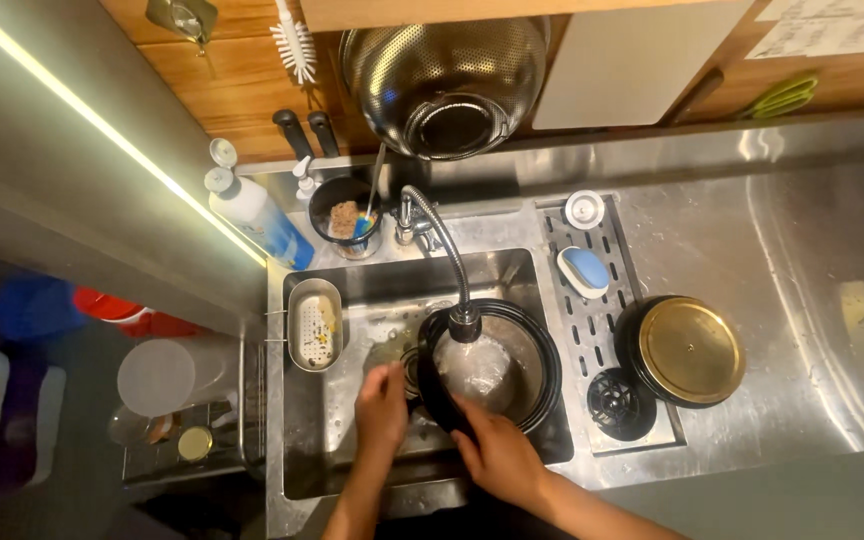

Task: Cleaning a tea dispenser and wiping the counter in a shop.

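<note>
A black pot [532,350] with a shiny metal inside sits tilted in the steel sink [332,440], under the bent faucet head [465,322]. My right hand [497,455] grips the pot's near rim. My left hand [382,405] reaches to the pot's left edge with its fingers curled; whether it holds a sponge or the rim I cannot tell. Water glints inside the pot.
A gold-topped black lid [690,350] and a small black strainer [619,403] rest on the drain board at right. A blue-white soap dish [584,270] lies behind them. A small metal tray [315,323] hangs on the sink's left wall. A dish soap bottle [257,215] and a big colander [447,80] stand behind.
</note>
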